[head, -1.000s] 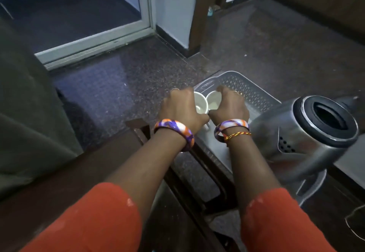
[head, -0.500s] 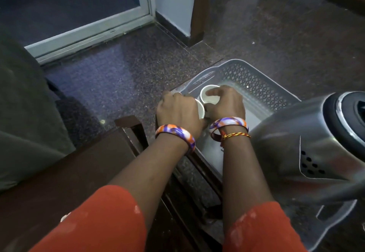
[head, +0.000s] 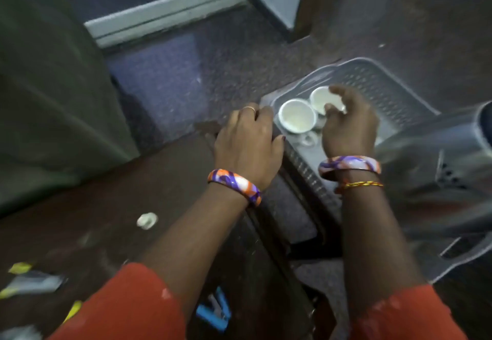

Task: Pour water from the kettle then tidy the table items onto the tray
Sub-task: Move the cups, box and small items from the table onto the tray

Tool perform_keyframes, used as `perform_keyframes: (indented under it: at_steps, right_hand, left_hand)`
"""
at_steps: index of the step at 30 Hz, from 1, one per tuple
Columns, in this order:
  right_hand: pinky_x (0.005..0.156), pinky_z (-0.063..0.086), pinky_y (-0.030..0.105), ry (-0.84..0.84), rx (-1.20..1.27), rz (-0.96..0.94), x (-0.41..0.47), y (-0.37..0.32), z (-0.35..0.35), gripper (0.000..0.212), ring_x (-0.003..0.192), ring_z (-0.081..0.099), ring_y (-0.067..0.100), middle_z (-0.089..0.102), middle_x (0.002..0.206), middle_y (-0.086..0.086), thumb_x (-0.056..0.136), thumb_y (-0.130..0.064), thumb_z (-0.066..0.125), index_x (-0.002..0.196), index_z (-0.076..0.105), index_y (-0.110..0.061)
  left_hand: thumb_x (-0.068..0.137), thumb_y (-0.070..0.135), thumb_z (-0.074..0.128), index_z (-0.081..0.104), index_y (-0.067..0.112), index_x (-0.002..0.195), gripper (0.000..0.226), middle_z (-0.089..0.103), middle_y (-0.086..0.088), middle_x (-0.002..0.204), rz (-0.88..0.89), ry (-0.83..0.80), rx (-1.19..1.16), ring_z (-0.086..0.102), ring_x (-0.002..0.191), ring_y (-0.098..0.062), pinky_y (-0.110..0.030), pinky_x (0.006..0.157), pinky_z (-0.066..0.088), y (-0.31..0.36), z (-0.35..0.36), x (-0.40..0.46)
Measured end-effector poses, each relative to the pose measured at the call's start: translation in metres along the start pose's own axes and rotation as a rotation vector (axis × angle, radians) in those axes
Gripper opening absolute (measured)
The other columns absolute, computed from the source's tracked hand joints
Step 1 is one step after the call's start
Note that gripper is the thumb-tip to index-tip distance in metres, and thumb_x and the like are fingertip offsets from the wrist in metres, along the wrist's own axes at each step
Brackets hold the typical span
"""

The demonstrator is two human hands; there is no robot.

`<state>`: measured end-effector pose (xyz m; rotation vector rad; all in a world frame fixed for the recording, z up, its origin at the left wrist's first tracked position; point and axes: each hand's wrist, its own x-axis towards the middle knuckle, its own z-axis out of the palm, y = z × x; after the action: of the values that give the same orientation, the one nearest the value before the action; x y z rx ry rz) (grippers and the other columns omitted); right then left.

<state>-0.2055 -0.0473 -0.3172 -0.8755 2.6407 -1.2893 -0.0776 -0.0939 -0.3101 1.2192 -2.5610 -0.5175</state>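
A grey perforated tray (head: pixel 378 81) sits past the dark table's corner. Two white cups stand upright in it, side by side: the nearer left cup (head: pixel 295 114) and the farther right cup (head: pixel 319 96). My left hand (head: pixel 247 140) is off the cups, loosely curled at the tray's left edge and holding nothing. My right hand (head: pixel 348 124) arches over the right cup, thumb and fingertips still on its rim. The steel kettle (head: pixel 439 158) looms blurred at the right, close to my right forearm.
The dark wooden table (head: pixel 106 220) carries a small white scrap (head: pixel 147 220), yellow and grey sachets (head: pixel 32 281) at lower left and a blue item (head: pixel 213 310) near my sleeve. Green fabric (head: pixel 53 86) fills the left. Dark floor lies beyond.
My left hand has let go of the left cup and drawn back to the left. Both cups now stand in the tray. The view has tilted down over the table.
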Motion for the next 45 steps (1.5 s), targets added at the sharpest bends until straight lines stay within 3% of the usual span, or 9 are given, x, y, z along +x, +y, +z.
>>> perform_keyframes:
  at_steps: [5, 19, 26, 30, 32, 36, 39, 42, 45]
  right_hand:
    - [0.092, 0.041, 0.022, -0.083, 0.095, -0.306, -0.091, -0.021, 0.024, 0.034, 0.105, 0.062, 0.023, 0.069, 0.113, 0.017, 0.08, 0.005, 0.051, 0.111, 0.064, 0.001]
    - [0.093, 0.036, 0.015, -0.764, 0.032, -0.354, -0.311, -0.011, 0.093, 0.041, 0.109, 0.064, 0.034, 0.066, 0.118, 0.02, 0.076, 0.017, 0.055, 0.111, 0.065, 0.0]
    - [0.103, 0.039, 0.038, -0.761, -0.401, -0.47, -0.27, -0.046, 0.154, 0.091, 0.147, -0.003, 0.032, -0.003, 0.159, 0.014, 0.075, 0.027, 0.035, 0.146, 0.025, -0.028]
    - [0.095, 0.045, 0.038, -0.839, -0.469, -0.456, -0.249, -0.043, 0.173, 0.047, 0.121, 0.051, 0.036, 0.05, 0.134, 0.02, 0.089, -0.003, 0.038, 0.132, 0.05, -0.02]
    - [0.081, 0.049, 0.033, -0.805, -0.479, -0.474, -0.25, -0.04, 0.165, 0.033, 0.1, 0.062, 0.037, 0.063, 0.111, 0.021, 0.085, -0.006, 0.045, 0.112, 0.062, -0.016]
    - [0.074, 0.049, 0.035, -0.714, -0.35, -0.347, -0.249, -0.027, 0.134, 0.021, 0.09, 0.063, 0.038, 0.064, 0.099, 0.02, 0.084, -0.012, 0.051, 0.098, 0.067, -0.015]
    - [0.069, 0.052, 0.037, -0.466, -0.141, -0.252, -0.23, -0.02, 0.103, 0.02, 0.082, 0.065, 0.037, 0.069, 0.089, 0.018, 0.083, -0.018, 0.051, 0.093, 0.068, -0.014]
    - [0.073, 0.045, 0.03, -0.163, -0.045, -0.283, -0.187, -0.016, 0.061, 0.016, 0.076, 0.07, 0.031, 0.074, 0.083, 0.016, 0.076, -0.005, 0.059, 0.085, 0.073, -0.007]
    - [0.076, 0.042, 0.025, 0.058, -0.086, -0.291, -0.134, -0.007, 0.021, 0.02, 0.079, 0.071, 0.032, 0.075, 0.085, 0.017, 0.072, 0.007, 0.058, 0.081, 0.074, -0.003]
  left_hand:
    - [0.077, 0.026, 0.052, 0.065, 0.005, 0.113, 0.043, 0.065, -0.016, 0.116, -0.194, 0.125, -0.061, 0.06, 0.105, -0.037, -0.034, 0.091, 0.045, -0.078, -0.013, -0.084]
    - [0.074, 0.027, 0.044, 0.062, 0.004, 0.111, 0.047, 0.066, -0.019, 0.11, -0.669, 0.14, -0.031, 0.061, 0.099, -0.033, -0.033, 0.086, 0.046, -0.209, -0.005, -0.334]
    - [0.065, 0.012, 0.073, 0.065, 0.013, 0.113, 0.048, 0.069, -0.016, 0.103, -0.56, -0.066, 0.13, 0.066, 0.086, -0.036, -0.039, 0.066, 0.058, -0.227, 0.008, -0.315]
    - [0.052, 0.0, 0.074, 0.069, 0.008, 0.069, 0.019, 0.068, -0.012, 0.075, -0.462, -0.227, 0.302, 0.064, 0.068, -0.034, -0.031, 0.049, 0.051, -0.236, 0.008, -0.288]
    - [0.047, 0.0, 0.075, 0.066, 0.007, 0.061, 0.018, 0.065, -0.012, 0.069, -0.419, -0.249, 0.316, 0.064, 0.063, -0.035, -0.031, 0.045, 0.049, -0.234, 0.004, -0.282]
    - [0.068, 0.001, 0.064, 0.065, 0.007, 0.092, 0.025, 0.063, -0.017, 0.096, -0.46, -0.102, -0.031, 0.063, 0.085, -0.039, -0.037, 0.066, 0.049, -0.211, 0.0, -0.258]
    - [0.067, 0.01, 0.061, 0.064, 0.008, 0.084, 0.017, 0.069, -0.014, 0.077, -0.381, 0.015, -0.275, 0.066, 0.071, -0.032, -0.03, 0.062, 0.046, -0.186, -0.005, -0.218]
    - [0.07, 0.021, 0.065, 0.068, 0.013, 0.069, 0.008, 0.064, 0.002, 0.058, -0.25, 0.049, -0.469, 0.06, 0.061, 0.0, -0.009, 0.054, 0.038, -0.148, -0.008, -0.157]
    - [0.076, 0.012, 0.065, 0.074, 0.012, 0.075, 0.009, 0.071, -0.003, 0.071, -0.018, 0.048, -0.51, 0.058, 0.073, -0.002, -0.009, 0.064, 0.038, -0.097, -0.007, -0.094]
